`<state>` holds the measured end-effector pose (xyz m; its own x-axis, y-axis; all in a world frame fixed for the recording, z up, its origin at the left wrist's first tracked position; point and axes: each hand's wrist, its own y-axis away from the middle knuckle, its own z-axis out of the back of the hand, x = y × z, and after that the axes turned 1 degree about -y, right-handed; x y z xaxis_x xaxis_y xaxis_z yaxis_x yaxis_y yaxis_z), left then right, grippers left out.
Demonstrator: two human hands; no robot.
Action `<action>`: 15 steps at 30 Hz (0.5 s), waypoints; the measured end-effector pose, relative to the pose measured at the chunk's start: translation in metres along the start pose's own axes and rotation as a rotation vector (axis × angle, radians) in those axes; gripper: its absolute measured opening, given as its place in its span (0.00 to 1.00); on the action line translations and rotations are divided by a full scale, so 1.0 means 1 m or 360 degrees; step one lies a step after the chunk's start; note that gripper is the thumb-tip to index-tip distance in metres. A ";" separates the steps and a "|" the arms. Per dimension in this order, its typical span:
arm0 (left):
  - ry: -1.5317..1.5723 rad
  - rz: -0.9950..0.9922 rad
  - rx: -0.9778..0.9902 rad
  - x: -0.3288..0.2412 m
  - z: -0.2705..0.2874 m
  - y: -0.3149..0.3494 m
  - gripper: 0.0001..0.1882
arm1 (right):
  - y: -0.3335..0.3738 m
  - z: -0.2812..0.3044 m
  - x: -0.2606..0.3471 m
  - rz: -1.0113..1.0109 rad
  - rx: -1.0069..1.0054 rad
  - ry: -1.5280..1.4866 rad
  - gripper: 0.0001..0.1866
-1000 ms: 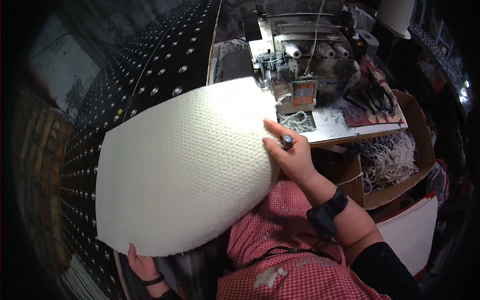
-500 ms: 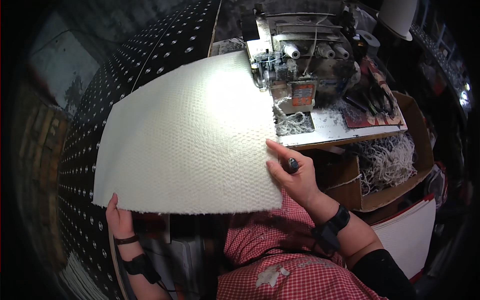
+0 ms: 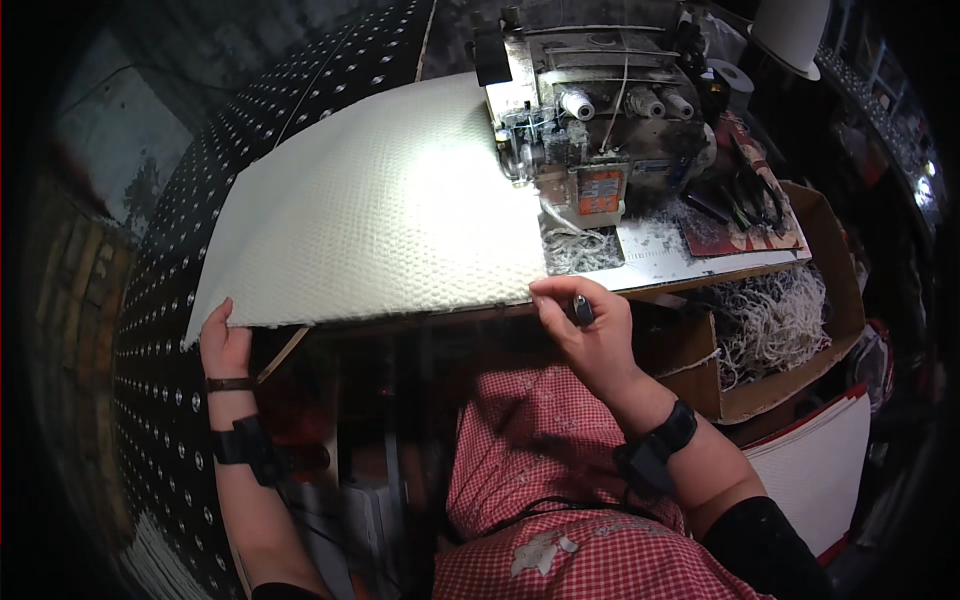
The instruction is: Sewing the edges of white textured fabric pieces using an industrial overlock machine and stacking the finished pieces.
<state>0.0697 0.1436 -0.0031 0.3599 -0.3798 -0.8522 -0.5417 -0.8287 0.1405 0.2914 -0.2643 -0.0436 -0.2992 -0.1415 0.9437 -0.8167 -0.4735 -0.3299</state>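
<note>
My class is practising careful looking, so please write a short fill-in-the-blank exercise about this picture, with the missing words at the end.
1. At the near right corner of the white cloth is the person's ____ hand.
2. The front of the sewing machine bears an ____ label.
3. The checked apron is white and ____.
4. The tangled threads lie in an open cardboard ____.

Missing words: right; orange; red; box.

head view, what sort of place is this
Probably a sewing workshop: a lint-dusted sewing machine stands at the edge of the white textured fabric, and a cardboard box of stringy pale trimmings sits by the worktop.
</note>
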 end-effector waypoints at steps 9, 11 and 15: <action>-0.1668 -0.0511 -0.0024 0.007 -0.046 -0.046 0.16 | -0.056 -0.006 -0.015 0.0200 -0.0294 0.0626 0.05; -0.2496 -0.0813 0.0039 0.007 -0.055 -0.048 0.15 | -0.060 -0.009 -0.012 0.0203 -0.0327 0.0661 0.07; -0.2335 -0.0735 -0.0112 -0.009 -0.052 -0.064 0.23 | -0.056 -0.017 -0.010 0.0379 -0.0323 0.0838 0.10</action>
<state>0.1408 0.1788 0.0221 -0.5821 0.5977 -0.5513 -0.5458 -0.7898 -0.2798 0.3316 -0.2212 -0.0348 -0.6467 0.2501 0.7205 -0.7594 -0.2996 -0.5776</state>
